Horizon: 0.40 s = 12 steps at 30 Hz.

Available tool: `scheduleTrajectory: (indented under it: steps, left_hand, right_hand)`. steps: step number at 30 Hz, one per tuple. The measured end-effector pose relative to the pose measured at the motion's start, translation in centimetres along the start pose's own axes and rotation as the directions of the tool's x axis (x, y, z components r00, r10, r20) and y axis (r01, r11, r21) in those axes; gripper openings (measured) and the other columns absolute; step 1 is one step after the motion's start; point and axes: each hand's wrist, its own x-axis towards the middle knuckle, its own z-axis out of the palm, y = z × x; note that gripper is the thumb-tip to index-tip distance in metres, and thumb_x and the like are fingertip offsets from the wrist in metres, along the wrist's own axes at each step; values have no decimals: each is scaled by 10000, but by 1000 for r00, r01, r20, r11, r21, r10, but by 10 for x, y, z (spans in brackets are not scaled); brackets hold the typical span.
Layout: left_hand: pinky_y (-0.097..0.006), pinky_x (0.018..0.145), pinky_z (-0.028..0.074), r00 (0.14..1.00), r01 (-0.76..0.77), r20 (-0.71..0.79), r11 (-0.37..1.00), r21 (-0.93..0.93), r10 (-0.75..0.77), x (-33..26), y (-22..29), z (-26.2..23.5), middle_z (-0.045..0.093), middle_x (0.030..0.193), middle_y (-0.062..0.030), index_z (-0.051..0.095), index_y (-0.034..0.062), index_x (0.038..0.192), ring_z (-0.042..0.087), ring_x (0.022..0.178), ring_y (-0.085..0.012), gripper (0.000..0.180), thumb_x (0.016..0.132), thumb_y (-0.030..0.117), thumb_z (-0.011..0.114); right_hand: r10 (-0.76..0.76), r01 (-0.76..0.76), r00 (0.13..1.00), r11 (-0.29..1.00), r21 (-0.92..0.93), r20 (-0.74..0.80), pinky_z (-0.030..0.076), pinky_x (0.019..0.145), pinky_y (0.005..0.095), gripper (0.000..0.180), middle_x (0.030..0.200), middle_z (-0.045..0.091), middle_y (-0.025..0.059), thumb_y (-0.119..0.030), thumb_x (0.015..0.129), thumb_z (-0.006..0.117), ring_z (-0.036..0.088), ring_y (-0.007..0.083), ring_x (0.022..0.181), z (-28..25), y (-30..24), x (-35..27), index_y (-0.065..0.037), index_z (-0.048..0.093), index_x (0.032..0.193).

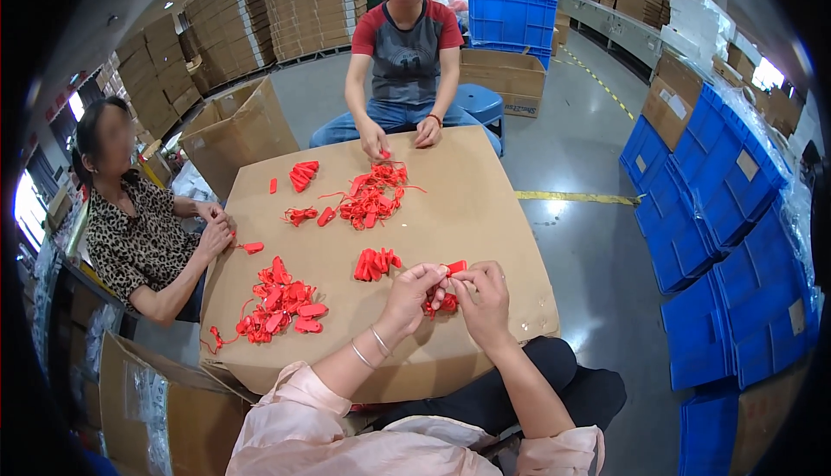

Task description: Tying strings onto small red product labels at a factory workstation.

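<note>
Over the near right part of a cardboard-topped work surface (467,208), my left hand (412,292) and my right hand (485,303) meet, fingertips pinched together. Between them is a small red tag (458,266), its flat end sticking out above the fingers. Any cord at the pinch is too small to make out. Below the fingers, partly hidden, lie more red pieces with cord (447,305). Just left of my left hand sits a row of red tags (374,265). Farther left spreads a bigger heap of red corded tags (275,305).
Across from me a person (405,61) handles red pieces beside a tangled red heap (374,199). Another person (143,208) works at the left edge. Blue crates (723,182) stack along the right; open cartons (173,389) stand at the left.
</note>
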Motion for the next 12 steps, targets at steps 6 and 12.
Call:
scheduleTrajectory:
  steps: [6, 12]
  left_hand:
    - [-167, 466, 387, 994, -103, 6, 940, 324, 107, -3, 0, 2, 587, 700, 4, 595, 21, 932, 503, 546, -33, 130, 896, 143, 568]
    - [-160, 488, 413, 986, -168, 62, 869, 466, 158, -4, 3, -2, 583, 701, 12, 592, 24, 970, 524, 566, -38, 142, 897, 141, 561]
  right_hand:
    - [-323, 324, 946, 932, -159, 33, 423, 813, 389, 133, 979, 594, 77, -42, 724, 655, 556, 272, 955, -13, -7, 17, -59, 594, 841]
    - [-240, 246, 963, 968, -42, 121, 394, 869, 400, 178, 1040, 615, 69, -30, 730, 660, 515, 294, 1085, -8, 8, 8, -74, 587, 887]
